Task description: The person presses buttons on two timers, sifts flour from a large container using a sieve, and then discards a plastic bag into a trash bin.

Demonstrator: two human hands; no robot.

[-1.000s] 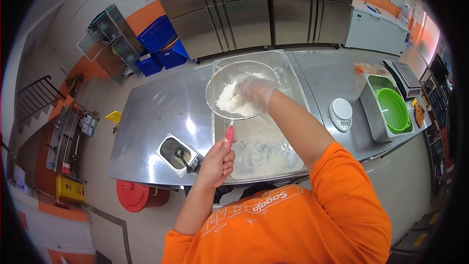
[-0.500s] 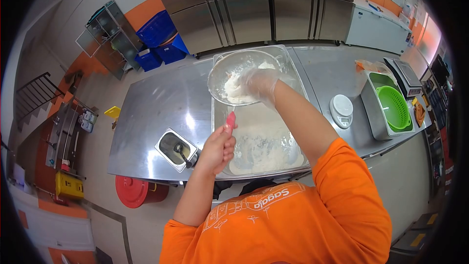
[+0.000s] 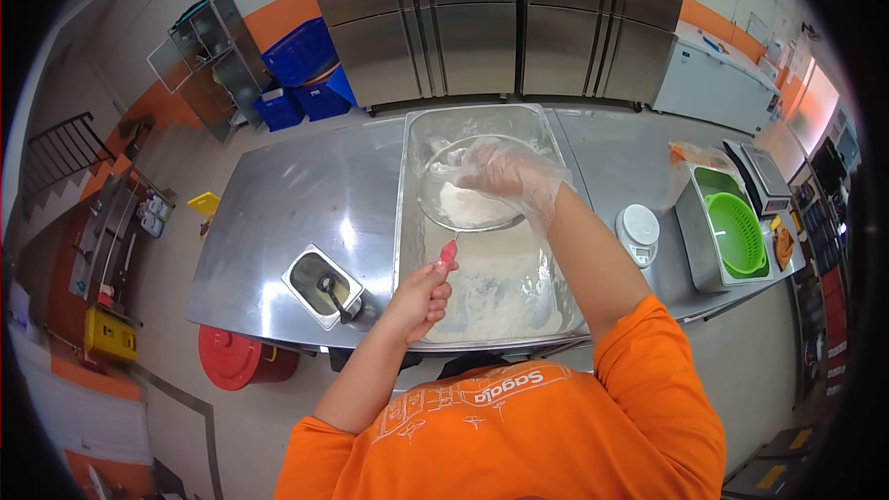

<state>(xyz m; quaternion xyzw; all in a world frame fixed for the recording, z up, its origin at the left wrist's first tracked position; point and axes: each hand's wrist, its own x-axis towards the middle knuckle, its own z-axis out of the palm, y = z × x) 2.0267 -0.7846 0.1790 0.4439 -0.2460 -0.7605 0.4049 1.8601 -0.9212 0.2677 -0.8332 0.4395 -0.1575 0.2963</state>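
Observation:
My left hand (image 3: 422, 301) is closed round the pink handle (image 3: 448, 253) of a round mesh sieve (image 3: 472, 227). The sieve sits over a large metal tray (image 3: 400, 222), with white flour (image 3: 468, 207) lying in its mesh. My right hand (image 3: 505, 171), in a clear plastic glove, is over the sieve with its fingers curled together. A whitish, floury lump (image 3: 447, 167) shows at those fingertips, but its kind cannot be made out. More flour (image 3: 505, 301) is spread across the tray's near part.
Left of the tray, a small metal container (image 3: 319, 282) with a black-handled scoop (image 3: 331, 294) stands on the steel table (image 3: 278, 194). To the right are a white kitchen scale (image 3: 638, 231), a metal bin (image 3: 699, 241) with a green basket (image 3: 738, 236), and another scale (image 3: 761, 171).
The sieve has come lower and nearer in the tray, its handle shifting slightly right. My right hand has lifted from the flour, its fingers now more visible. The camera view has shifted a little.

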